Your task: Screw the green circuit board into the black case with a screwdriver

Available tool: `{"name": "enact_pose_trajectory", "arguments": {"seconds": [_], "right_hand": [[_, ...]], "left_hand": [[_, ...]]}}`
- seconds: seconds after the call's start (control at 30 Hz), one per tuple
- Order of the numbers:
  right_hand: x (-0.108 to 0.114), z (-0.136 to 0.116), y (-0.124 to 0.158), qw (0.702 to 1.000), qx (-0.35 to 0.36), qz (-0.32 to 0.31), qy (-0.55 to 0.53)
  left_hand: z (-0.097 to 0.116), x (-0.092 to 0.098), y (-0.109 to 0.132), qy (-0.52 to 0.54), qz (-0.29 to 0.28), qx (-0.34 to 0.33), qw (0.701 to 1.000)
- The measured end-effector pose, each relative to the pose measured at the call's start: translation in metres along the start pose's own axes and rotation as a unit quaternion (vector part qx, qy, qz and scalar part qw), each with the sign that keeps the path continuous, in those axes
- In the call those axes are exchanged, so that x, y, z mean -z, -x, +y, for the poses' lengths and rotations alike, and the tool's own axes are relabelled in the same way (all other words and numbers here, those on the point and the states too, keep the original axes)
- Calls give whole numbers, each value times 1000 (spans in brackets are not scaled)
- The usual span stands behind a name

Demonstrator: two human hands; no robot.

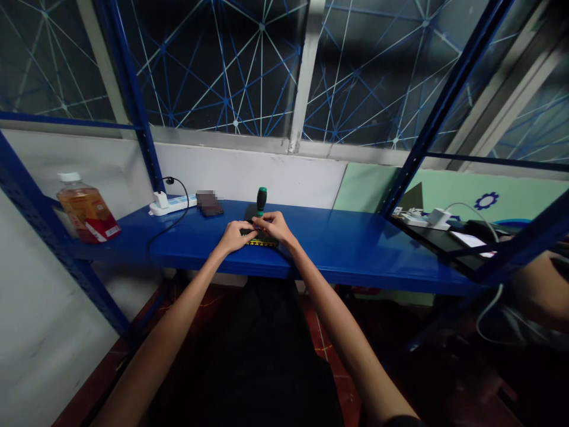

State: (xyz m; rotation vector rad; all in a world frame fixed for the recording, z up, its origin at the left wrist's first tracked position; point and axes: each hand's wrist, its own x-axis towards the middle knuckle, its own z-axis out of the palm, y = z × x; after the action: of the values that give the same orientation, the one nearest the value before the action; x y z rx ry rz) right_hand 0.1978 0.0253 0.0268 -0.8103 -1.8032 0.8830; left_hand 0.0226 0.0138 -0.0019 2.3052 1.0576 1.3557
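Observation:
My left hand (235,236) and my right hand (275,225) meet near the front edge of the blue shelf. The fingers of both are pressed together in a pinch; whatever is between them is too small or hidden to make out. Beneath them lies a dark flat object with a yellow-and-black strip (263,242) along its near edge, partly covered by my hands. Just behind my right fingers a screwdriver (262,200) with a black and green handle stands upright, its lower end hidden.
A blue shelf (338,243) runs across, with blue uprights at both sides. To the left are a drink bottle (88,207), a white power strip (178,204) with a black cable, and a dark blurred item (210,203). Another person's arm (540,284) is at the right, near a charger (439,218).

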Motion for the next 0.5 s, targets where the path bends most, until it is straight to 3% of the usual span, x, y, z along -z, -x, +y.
{"name": "enact_pose_trajectory", "arguments": {"seconds": [0.5], "right_hand": [[-1, -2, 1, 1000, -2, 8, 3]], "left_hand": [[-1, 0, 0, 3, -4, 2, 1000]]}}
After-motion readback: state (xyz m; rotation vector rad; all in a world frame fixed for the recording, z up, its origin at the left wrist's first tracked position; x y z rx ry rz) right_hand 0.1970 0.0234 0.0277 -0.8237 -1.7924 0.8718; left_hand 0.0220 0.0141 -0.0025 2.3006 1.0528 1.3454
